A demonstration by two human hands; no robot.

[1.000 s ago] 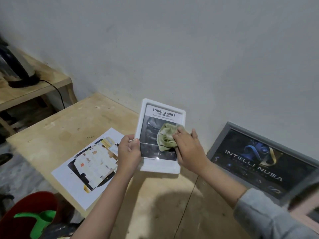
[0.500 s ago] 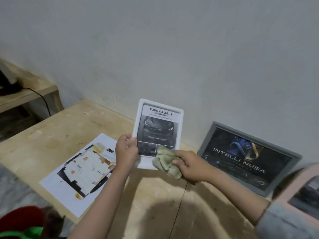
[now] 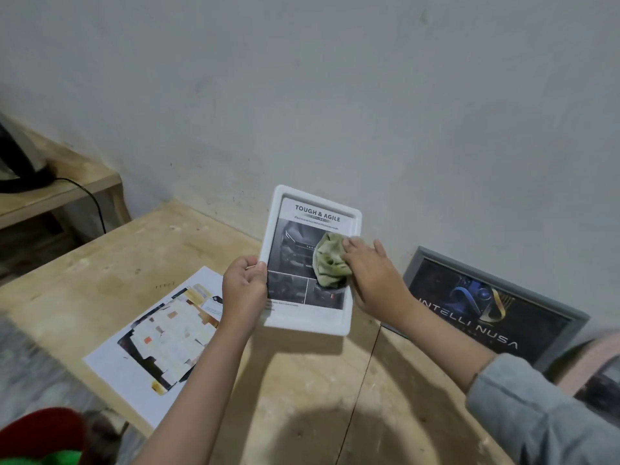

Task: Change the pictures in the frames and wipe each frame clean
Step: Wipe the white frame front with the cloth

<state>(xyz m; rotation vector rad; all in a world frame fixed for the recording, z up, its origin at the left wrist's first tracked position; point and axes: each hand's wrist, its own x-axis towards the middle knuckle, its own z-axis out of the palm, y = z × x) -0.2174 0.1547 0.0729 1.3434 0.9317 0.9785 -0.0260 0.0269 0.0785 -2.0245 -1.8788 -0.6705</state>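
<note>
Left hand (image 3: 244, 287) pinches frame (image 3: 310, 317) at its 9 o'clock edge | right hand (image 3: 372, 276) bunches cloth (image 3: 330, 263) on glass | frame looks light, stiff, slick-fronted: best gripped by its rim, above bench (image 3: 302, 397).

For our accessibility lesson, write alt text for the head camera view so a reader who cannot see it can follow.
A person's left hand grips a white picture frame while the right hand presses a green cloth against its glass. A loose printed sheet lies on the wooden table, and a grey frame leans against the wall.
</note>
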